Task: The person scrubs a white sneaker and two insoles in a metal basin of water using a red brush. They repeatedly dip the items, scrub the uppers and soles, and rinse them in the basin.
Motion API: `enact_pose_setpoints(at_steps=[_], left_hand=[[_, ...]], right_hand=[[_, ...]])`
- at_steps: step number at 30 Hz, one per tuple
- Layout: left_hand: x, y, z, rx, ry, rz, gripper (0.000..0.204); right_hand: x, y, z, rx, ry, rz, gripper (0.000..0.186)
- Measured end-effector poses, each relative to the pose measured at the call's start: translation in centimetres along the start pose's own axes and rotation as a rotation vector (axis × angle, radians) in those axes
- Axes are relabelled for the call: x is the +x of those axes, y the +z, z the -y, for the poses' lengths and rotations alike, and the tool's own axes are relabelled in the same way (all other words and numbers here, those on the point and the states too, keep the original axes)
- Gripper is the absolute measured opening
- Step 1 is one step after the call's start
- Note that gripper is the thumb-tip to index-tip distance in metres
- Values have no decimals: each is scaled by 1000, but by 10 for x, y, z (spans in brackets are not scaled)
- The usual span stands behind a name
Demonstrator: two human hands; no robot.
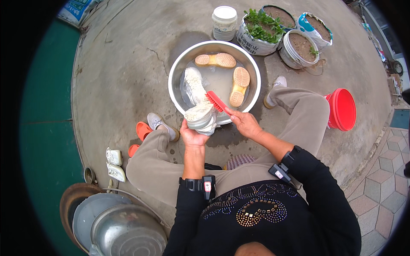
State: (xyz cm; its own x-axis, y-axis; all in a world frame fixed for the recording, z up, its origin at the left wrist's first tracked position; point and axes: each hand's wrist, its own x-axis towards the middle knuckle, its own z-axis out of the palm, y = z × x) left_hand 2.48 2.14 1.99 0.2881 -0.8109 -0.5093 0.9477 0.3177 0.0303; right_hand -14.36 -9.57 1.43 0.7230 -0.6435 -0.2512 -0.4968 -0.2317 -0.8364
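My left hand (191,136) grips a white shoe (200,118) from below at the near rim of a steel basin (179,53). My right hand (242,121) is closed on the handle of a red brush (215,101), whose bristle end is just above and right of that shoe. Inside the basin, in cloudy water, another white shoe (194,83) lies at the left and two tan-soled shoes lie soles up, one at the back (224,60) and one at the right (240,83).
Planters (299,51) and a white bucket (224,24) stand behind the basin. A red bucket (344,109) is beside my right knee. Orange clogs (143,130), white shoes (114,158) and stacked metal basins (119,230) are at my left.
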Motion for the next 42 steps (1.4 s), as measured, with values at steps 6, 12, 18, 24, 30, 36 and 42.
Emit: enact_pose_setpoints(at_steps=[6,12,18,24,30,36,42], left_hand=[[4,-4,-2,176,76,32,51],[5,-9,-5,281,81,67,47],[2,-16,1,242,93,126,46],[-4,-17,-10,244,27,282,59],[29,3,-15,891,35,-14,45],[116,1,6,2405,52,-232,43],[187,-36,38,2718,-17,-271,44]], right_hand=[[15,-43,35,-30,-197,-42,36],[-13,-62,60,-467,-441,293,37],[44,-80,28,-629,-296,171,33],[84,-124,37,-742,-6,156,32],[112,-185,65,203,-210,-320,38],[126,-185,72,623,26,-268,38],[134,-187,76,684,-61,-169,39]])
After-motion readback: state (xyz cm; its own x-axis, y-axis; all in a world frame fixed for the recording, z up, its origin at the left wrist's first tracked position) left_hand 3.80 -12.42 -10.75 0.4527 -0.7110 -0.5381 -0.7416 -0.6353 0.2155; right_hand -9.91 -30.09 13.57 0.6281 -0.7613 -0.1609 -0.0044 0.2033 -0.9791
